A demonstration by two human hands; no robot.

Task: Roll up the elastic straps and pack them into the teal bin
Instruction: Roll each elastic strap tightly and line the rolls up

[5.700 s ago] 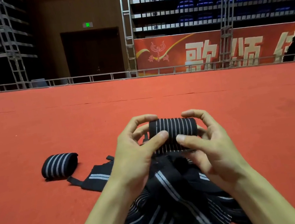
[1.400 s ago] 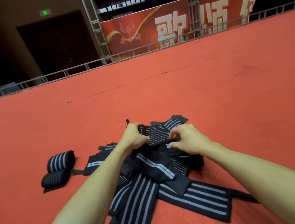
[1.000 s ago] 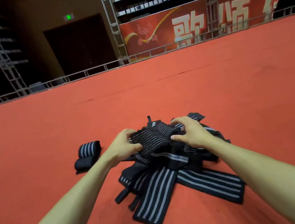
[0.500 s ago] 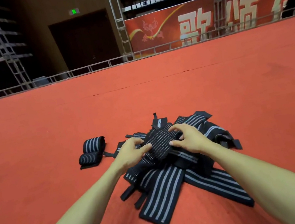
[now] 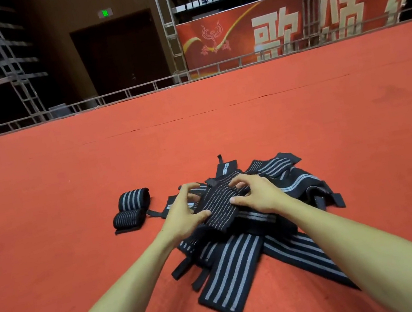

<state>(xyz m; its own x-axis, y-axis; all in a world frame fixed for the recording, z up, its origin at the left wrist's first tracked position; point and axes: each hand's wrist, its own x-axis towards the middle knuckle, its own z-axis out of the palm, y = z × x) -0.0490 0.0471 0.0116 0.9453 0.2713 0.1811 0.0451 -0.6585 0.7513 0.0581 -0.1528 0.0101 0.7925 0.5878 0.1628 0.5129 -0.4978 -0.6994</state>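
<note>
Where the straps lie: all on the red floor (image 5: 67, 179), as one strap in the hands, a loose pile and two rolls.
Strap (image 5: 219, 204): black with thin pale lines, partly wound into a flattish bundle. It rests on top of the pile, between the two hands.
Left hand (image 5: 182, 215): at the strap's left edge, fingers arched and spread over its far corner, thumb tip on its near side.
Left grip: grasping the strap between thumb and curled fingers.
Right hand (image 5: 259, 196): at the strap's right edge, fingers curled onto its top, thumb pointing inward along its near side.
Right grip: grasping the strap in the same way.
Pile (image 5: 231, 266): black straps with grey stripes, crossed and overlapping under and around the hands. One broad strap runs toward the camera and ends in a narrow tab; another runs off to the lower right.
Far roll (image 5: 133, 199): a wound strap lying on its side, left of the pile and apart from it.
Near roll (image 5: 128, 218): just in front of the far roll and touching it. A narrow tab from the pile reaches toward it; whether they touch cannot be told.
Forearms: bare, entering from the two lower corners.
Background: a low railing (image 5: 134, 91) along the floor's far edge, then a dark door (image 5: 119, 53) under a green sign (image 5: 104, 13), and a red banner (image 5: 286, 25).
</note>
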